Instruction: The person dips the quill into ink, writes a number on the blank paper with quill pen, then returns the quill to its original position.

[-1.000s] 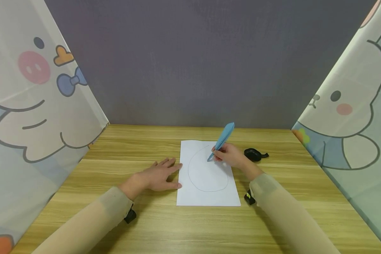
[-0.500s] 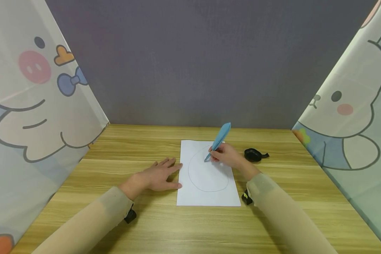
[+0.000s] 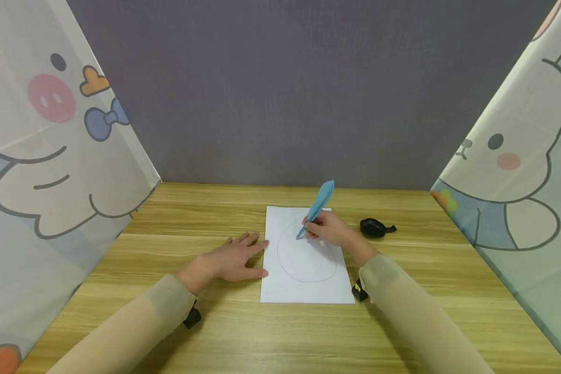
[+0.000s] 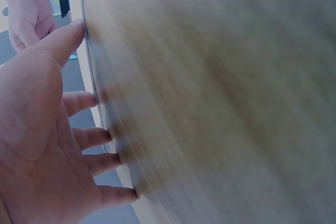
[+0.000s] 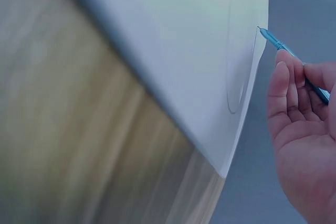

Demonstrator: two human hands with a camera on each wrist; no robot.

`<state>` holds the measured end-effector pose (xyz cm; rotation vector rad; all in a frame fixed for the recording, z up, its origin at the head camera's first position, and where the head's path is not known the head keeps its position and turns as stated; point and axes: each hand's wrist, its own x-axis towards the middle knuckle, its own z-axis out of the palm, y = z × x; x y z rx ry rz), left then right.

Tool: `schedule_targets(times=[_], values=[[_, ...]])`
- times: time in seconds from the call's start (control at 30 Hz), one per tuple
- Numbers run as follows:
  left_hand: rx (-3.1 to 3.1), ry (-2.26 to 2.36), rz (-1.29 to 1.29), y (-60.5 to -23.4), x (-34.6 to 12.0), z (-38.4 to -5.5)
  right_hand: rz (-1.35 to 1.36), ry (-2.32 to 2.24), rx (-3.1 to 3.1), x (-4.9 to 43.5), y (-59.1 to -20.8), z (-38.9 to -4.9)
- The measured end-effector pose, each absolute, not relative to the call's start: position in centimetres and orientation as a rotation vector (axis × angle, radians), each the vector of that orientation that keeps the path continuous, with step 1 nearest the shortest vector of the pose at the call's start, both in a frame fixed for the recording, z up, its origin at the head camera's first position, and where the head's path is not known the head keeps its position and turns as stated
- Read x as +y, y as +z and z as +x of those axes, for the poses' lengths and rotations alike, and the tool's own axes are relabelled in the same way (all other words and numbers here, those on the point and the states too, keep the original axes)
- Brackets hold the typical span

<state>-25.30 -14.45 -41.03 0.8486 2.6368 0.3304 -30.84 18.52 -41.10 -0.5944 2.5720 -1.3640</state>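
A blue feather-shaped pen [image 3: 320, 200] is pinched in my right hand [image 3: 335, 229], tilted with its feather end up and to the right. In the right wrist view the pen's slim front part [image 5: 272, 38] sticks out past the thumb and fingers; whether its tip touches the paper I cannot tell. Under it lies a sheet of white paper [image 3: 304, 292] bearing a large, thin, roundish outline [image 3: 307, 282]; the tip is inside that outline. My left hand [image 3: 234, 259] lies spread on the table, its thumb and index finger reaching the sheet's left edge.
To the right of the paper, a round black object with a short tail [image 3: 373, 228] sits on the wooden table [image 3: 243, 332]. A grey panel [image 3: 290, 93] stands behind. Cartoon-printed sheets flank both sides. Small black devices [image 3: 192, 317] are strapped at both wrists.
My right hand and the pen have moved a little to the left over the paper. The left hand and the sheet stay put.
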Motion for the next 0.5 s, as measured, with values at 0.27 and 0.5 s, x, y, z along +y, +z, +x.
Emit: schedule_targets(times=[0.27, 0.5], values=[[2.646, 0.327, 0.858, -41.1, -14.4, -25.3, -0.617, -1.353, 2.579, 17.7, -40.7, -30.7], [2.639, 0.339, 0.847, -41.1, -14.5, -25.3, -0.617, -1.359, 2.55, 17.0, -40.5, -30.4]])
